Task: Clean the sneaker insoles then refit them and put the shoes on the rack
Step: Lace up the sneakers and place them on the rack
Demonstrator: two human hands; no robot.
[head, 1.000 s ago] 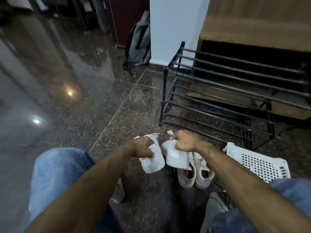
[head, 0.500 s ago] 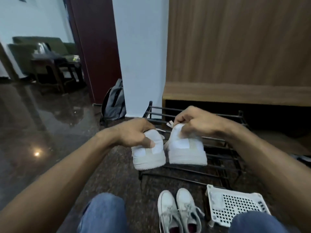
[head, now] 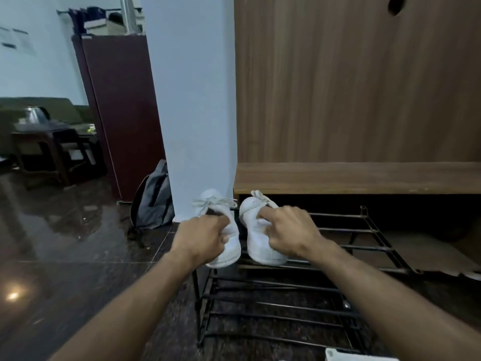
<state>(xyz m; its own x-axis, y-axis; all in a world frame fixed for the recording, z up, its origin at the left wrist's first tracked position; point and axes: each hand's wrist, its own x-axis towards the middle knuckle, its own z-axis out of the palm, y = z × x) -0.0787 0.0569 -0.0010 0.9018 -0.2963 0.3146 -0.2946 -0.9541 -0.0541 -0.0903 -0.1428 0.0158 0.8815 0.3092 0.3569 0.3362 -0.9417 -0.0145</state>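
Head view. Corner of one white basket nearest. One black slatted shoe rack. My left hand grips one white sneaker, my right hand pinches the other; two sneakers on the top tier's left end. Risk: the left heel overhangs the front bar and could tip off. One grey backpack beyond.

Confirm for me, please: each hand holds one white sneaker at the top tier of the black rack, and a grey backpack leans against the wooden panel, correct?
Not quite. In the head view the grey backpack leans against the white pillar, not the wooden panel. The rest stands: the left hand and right hand each hold one white sneaker at the top tier of the black rack.
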